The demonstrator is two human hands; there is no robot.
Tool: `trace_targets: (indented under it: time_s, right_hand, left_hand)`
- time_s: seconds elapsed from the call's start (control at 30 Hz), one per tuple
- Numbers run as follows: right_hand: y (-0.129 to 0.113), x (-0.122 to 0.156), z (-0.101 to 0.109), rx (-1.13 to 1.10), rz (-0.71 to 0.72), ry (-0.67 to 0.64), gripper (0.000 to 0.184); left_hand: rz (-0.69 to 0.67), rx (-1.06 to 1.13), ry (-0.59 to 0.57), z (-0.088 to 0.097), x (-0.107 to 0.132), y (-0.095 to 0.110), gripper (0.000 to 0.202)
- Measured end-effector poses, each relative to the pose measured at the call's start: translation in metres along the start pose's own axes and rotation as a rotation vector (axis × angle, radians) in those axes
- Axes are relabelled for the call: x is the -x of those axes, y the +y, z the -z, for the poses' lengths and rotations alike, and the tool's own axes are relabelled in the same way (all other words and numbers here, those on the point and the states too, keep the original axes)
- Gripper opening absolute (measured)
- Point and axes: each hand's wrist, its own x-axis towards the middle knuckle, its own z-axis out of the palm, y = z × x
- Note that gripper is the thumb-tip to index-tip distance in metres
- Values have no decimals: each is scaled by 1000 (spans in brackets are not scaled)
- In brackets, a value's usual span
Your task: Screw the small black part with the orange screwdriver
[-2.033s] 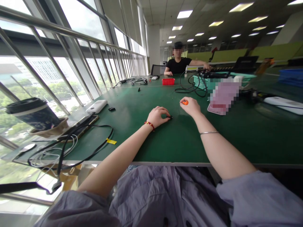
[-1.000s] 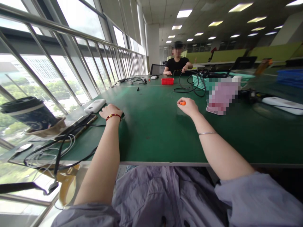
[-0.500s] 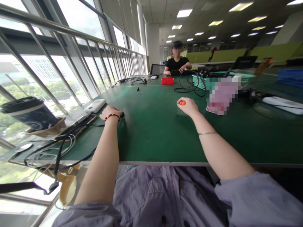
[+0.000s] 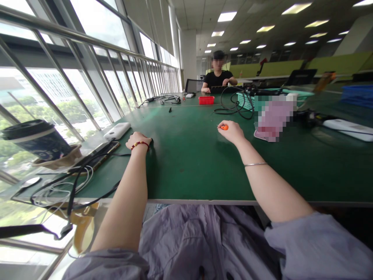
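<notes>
My right hand (image 4: 231,132) is closed around a small orange-handled tool (image 4: 224,127). A short thin tip seems to poke out on its left side; the rest is inside my fist. Over the left part of the green table (image 4: 189,163), my left hand (image 4: 138,140) is curled with its back toward me. At its thumb side shows a small black object (image 4: 151,142), mostly covered, whose kind I cannot make out. A white rounded device (image 4: 117,131) lies just left of that hand.
At left are a paper cup (image 4: 37,142) in a carrier, a phone (image 4: 100,153) and tangled cables (image 4: 74,182). A red bin (image 4: 206,100), a teal basket (image 4: 246,101) and a pink phone-like item (image 4: 275,118) stand farther off. A person (image 4: 218,79) sits across.
My left hand has shifted slightly right and turned, so less of the black object shows. My right hand stays still. The person opposite has moved their hands a little.
</notes>
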Motion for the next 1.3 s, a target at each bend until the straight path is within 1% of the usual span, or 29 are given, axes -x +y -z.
trace_targets:
  time_s: [0.07,0.1,0.23,0.27,0.33,0.5,0.7,0.83,0.93,1.03,1.1,1.13,1.2,1.27,1.3]
  right_hand:
    - [0,0,0,1,6,6,17]
    - [1,0,-1,1,7,7,17]
    - [1,-1,-1,-4,14,6,17]
    - [1,-1,-1,-5,17,6,17]
    - [1,-1,-1,-3,22,7,18]
    - [0,-1,-1,3,18,6,18]
    - [-1,0,0,0,19,2,18]
    - [-1,0,0,4,15,-3,18]
    - [-1,0,0,7,12,-10,18]
    - [-1,0,0,8,17,-13,18]
    - [-2,0,0,5,23,-5,18]
    - [-3,0,0,2,25,2,17]
    - [-5,1,1,-10,24,20,17]
    - [-8,1,2,-27,6,46,18]
    - [-10,1,3,-37,-12,66,18]
  left_hand:
    - [67,-19,-31,-2,-5,-4,29]
    - [48,-10,-56,-3,-7,-6,26]
    - [-233,95,-164,-8,-21,-18,20]
    - [-284,118,-182,-10,-24,-22,20]
    - [-327,144,-192,-12,-30,-27,22]
    - [-325,149,-171,-12,-34,-30,25]
    - [-284,50,-165,-8,-28,-24,23]
    - [-283,25,-166,-7,-23,-20,22]
    - [-281,20,-154,-7,-26,-23,24]
    - [-284,15,-165,-10,-29,-25,22]
    - [-323,47,-195,-16,-24,-15,20]
    - [-366,79,-217,-22,-16,-4,20]
    - [-533,202,-330,-36,7,28,22]
    - [-747,332,-460,-52,37,68,25]
    - [-831,354,-462,-60,51,86,25]
